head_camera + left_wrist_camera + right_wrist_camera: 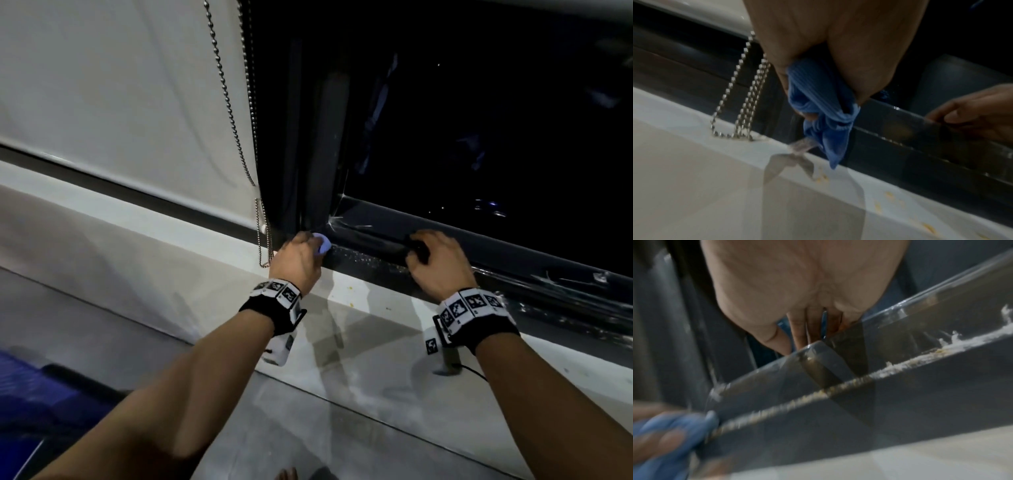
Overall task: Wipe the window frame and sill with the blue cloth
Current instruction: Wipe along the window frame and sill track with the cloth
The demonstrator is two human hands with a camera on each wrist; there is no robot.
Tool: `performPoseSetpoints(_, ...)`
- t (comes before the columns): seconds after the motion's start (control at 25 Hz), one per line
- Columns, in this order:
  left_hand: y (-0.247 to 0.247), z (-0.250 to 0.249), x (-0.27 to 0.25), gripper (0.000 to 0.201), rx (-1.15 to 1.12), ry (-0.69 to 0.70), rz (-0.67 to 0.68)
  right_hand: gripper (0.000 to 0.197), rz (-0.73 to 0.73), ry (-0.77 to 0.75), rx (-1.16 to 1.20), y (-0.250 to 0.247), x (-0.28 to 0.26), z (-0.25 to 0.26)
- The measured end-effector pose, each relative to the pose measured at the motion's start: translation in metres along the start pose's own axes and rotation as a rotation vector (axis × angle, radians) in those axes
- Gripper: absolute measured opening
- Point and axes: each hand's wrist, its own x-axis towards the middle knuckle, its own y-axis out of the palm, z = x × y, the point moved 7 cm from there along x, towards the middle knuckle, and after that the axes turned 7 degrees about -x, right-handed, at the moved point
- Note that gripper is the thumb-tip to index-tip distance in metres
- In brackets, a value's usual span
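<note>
My left hand (301, 257) grips the bunched blue cloth (323, 246) and holds it at the lower left corner of the dark window frame (371, 262). In the left wrist view the cloth (824, 113) hangs from my fingers against the frame, just above the white sill (715, 178). My right hand (433, 260) is further right, with its fingers (797, 334) hooked over the frame's lower rail (920, 386). Pale grit lies along that rail. The blurred cloth (674, 431) shows at the bottom left of the right wrist view.
A metal bead chain (263, 240) hangs from the white roller blind (120, 102) just left of my left hand, its loop touching the sill (359, 308). Yellowish specks (890, 194) dot the sill. The window pane (479, 120) is dark. Something blue (34, 387) lies at the lower left.
</note>
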Motion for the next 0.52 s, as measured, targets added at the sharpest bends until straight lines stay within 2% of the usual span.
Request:
performPoseSetpoints(0.08,-0.009,0.004,0.002,0.021,-0.028,0.050,0.023,0.039,-0.012,0.016,0.051,-0.009,0.005,-0.002)
performPoseSetpoints(0.16,-0.018,0.008,0.006,0.021,0.034,0.005,-0.024,0.039,-0.026,0.040,0.064,-0.013,0.010,-0.007)
performPoseSetpoints(0.28,-0.005,-0.007,0.002,0.025,0.135,-0.070,-0.028,0.052,0.044,0.031,-0.018,0.002,0.009,-0.010)
performPoseSetpoints(0.36,0.010,-0.027,-0.007,0.031,0.068,-0.012,0.008,0.057,0.070,0.026,-0.036,0.012,0.008,-0.012)
performPoseSetpoints(0.44,0.017,-0.041,-0.013,0.023,0.013,0.109,0.086,0.057,0.064,0.006,-0.035,0.012,0.008,-0.014)
performPoseSetpoints(0.52,0.003,-0.030,-0.006,0.020,0.027,0.058,0.120,0.057,0.067,-0.038,-0.049,0.010,0.008,-0.015)
